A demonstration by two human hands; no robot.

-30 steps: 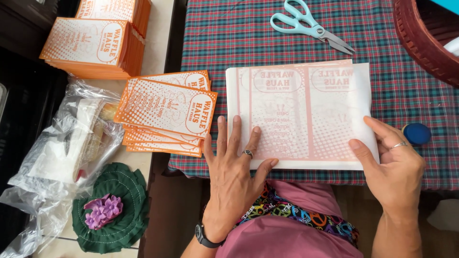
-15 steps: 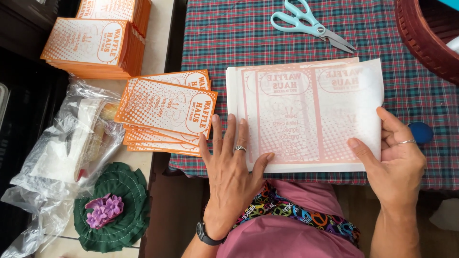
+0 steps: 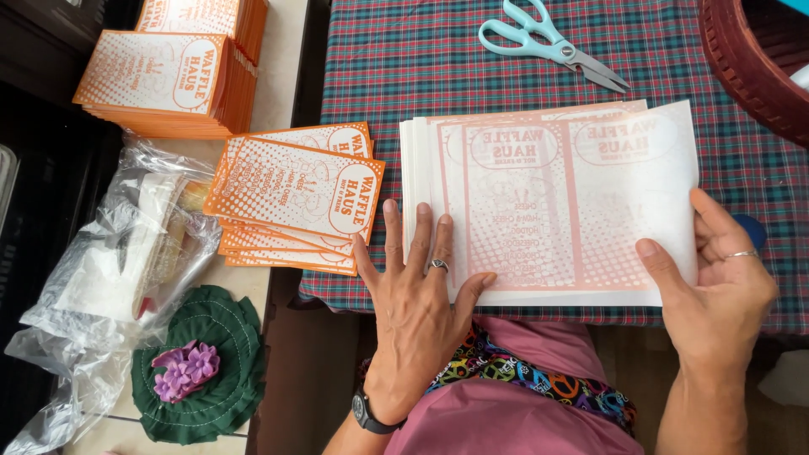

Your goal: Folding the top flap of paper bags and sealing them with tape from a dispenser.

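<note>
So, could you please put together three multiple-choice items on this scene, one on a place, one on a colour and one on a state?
1. Where do the scissors lie?
A. on the checked tablecloth beyond the stack of pale sheets
B. on the green crocheted mat
C. in the clear plastic bag

2. What colour are the scissors' handles?
A. orange
B. light blue
C. black

3. How does the left hand stand?
A. closed in a fist
B. gripping the scissors
C. flat with fingers spread on the stack's near left corner

Answers:
1 A, they rest on the cloth at the far side of the table.
2 B, both loops are pale blue.
3 C, the palm is down on the paper, while the right hand holds the right edge.
</note>
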